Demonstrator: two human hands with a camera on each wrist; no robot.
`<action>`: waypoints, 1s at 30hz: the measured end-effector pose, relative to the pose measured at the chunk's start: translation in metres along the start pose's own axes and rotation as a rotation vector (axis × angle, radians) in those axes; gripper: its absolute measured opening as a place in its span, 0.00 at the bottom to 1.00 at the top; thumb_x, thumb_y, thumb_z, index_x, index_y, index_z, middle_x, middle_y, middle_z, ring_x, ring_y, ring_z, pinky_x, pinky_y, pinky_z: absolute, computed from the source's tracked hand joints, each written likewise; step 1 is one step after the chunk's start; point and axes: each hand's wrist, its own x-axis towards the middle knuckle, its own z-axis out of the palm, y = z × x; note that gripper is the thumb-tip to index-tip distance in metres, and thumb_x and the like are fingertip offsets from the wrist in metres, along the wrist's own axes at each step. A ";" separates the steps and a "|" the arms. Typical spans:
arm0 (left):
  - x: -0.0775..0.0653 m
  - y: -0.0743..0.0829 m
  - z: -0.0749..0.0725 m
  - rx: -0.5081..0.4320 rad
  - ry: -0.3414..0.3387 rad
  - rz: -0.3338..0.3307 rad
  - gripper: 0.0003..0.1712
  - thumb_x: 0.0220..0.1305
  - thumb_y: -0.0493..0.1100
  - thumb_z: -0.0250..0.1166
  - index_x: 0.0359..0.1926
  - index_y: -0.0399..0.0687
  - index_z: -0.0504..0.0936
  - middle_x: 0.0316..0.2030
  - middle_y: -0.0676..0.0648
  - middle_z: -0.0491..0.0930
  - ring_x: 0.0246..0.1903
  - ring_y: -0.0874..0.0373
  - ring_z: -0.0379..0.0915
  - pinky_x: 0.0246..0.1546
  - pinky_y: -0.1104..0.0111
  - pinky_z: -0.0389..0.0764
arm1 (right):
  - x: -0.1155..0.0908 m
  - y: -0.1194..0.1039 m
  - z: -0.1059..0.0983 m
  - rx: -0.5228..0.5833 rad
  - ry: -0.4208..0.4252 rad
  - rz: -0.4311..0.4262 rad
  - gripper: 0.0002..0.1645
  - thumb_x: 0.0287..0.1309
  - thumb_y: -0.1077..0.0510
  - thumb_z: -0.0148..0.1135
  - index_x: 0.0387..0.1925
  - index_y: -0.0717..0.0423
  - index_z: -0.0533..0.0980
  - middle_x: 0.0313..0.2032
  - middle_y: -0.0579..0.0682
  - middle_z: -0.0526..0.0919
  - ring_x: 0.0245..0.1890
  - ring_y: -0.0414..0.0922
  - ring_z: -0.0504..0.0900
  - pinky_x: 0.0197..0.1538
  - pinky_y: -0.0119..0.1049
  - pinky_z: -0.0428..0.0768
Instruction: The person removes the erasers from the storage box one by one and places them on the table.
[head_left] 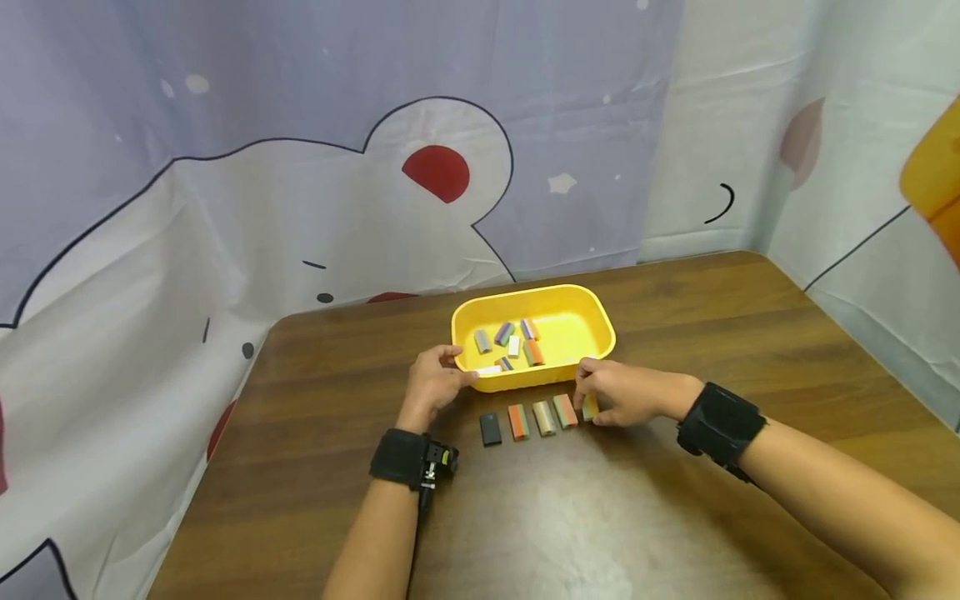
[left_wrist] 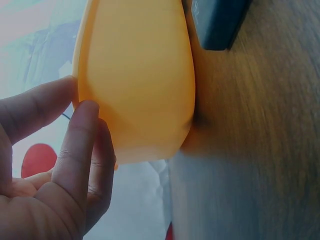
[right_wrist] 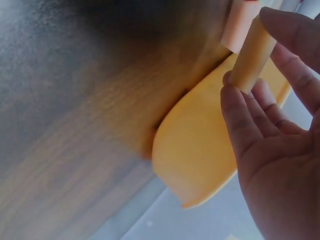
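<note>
My left hand (head_left: 433,385) pinches the near left rim of a shallow yellow plastic tub (head_left: 551,381) between thumb and fingertips, as the left wrist view also shows. Outside the tub's near right corner, my right hand (head_left: 617,392) holds a small yellow block (right_wrist: 254,55), eraser-like, by its two ends between thumb and fingers. To its left, a row of similar small blocks lies on the table: a green-and-orange one (head_left: 566,412), a cream-striped one (head_left: 544,418), an orange-and-green one (head_left: 519,422) and a black one (head_left: 491,429).
Inside the tub lie several more small blocks, among them an orange one (head_left: 533,352), a grey one (head_left: 482,341) and a white one (head_left: 513,347). The wooden table (head_left: 337,517) meets a printed cloth (head_left: 300,217) at its back and sides. Each wrist wears a black strap (head_left: 720,425).
</note>
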 end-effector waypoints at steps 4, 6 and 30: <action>0.000 0.002 -0.001 0.000 0.005 0.005 0.31 0.55 0.38 0.73 0.60 0.40 0.75 0.53 0.38 0.74 0.45 0.49 0.76 0.41 0.62 0.78 | 0.001 0.003 0.002 0.006 -0.001 0.005 0.14 0.52 0.64 0.72 0.41 0.52 0.82 0.42 0.46 0.70 0.42 0.43 0.72 0.45 0.37 0.76; 0.000 0.002 -0.001 -0.001 0.003 0.004 0.31 0.55 0.38 0.74 0.60 0.40 0.75 0.52 0.39 0.74 0.45 0.49 0.76 0.42 0.62 0.79 | 0.002 0.004 0.004 0.008 -0.003 0.007 0.14 0.51 0.65 0.72 0.41 0.52 0.82 0.42 0.46 0.70 0.42 0.43 0.72 0.45 0.37 0.77; 0.001 0.000 0.000 -0.012 0.000 -0.007 0.31 0.54 0.37 0.74 0.59 0.40 0.75 0.51 0.39 0.75 0.44 0.50 0.76 0.41 0.63 0.78 | 0.002 0.009 0.019 -0.036 0.031 -0.006 0.13 0.51 0.66 0.71 0.40 0.55 0.81 0.42 0.47 0.71 0.39 0.42 0.73 0.42 0.36 0.77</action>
